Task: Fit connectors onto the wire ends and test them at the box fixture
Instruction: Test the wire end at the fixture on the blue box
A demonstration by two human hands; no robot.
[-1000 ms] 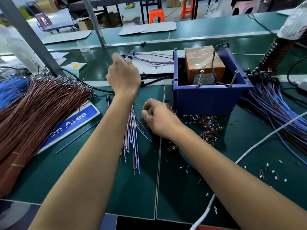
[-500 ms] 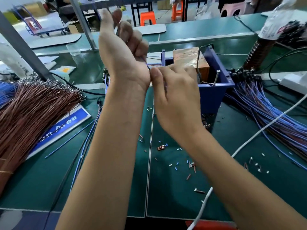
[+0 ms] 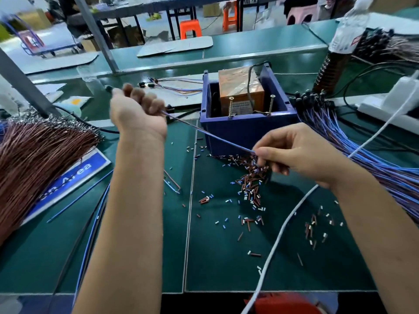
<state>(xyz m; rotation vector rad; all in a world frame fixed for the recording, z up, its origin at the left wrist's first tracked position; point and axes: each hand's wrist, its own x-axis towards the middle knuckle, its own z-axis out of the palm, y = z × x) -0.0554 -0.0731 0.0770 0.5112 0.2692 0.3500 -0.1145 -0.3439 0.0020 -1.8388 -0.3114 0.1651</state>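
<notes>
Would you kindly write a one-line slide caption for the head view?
Both hands, left and right, stretch a thin wire bundle in front of the blue box.

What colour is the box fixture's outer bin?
Dark blue bin, orange-brown unit inside; head view, the only one.

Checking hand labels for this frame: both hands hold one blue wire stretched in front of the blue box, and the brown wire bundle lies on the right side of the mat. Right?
One thing is off. The head view shows the brown wire bundle on the left side of the mat, not the right. The rest stands: left hand and right hand hold one blue wire stretched in front of the blue box.
</notes>
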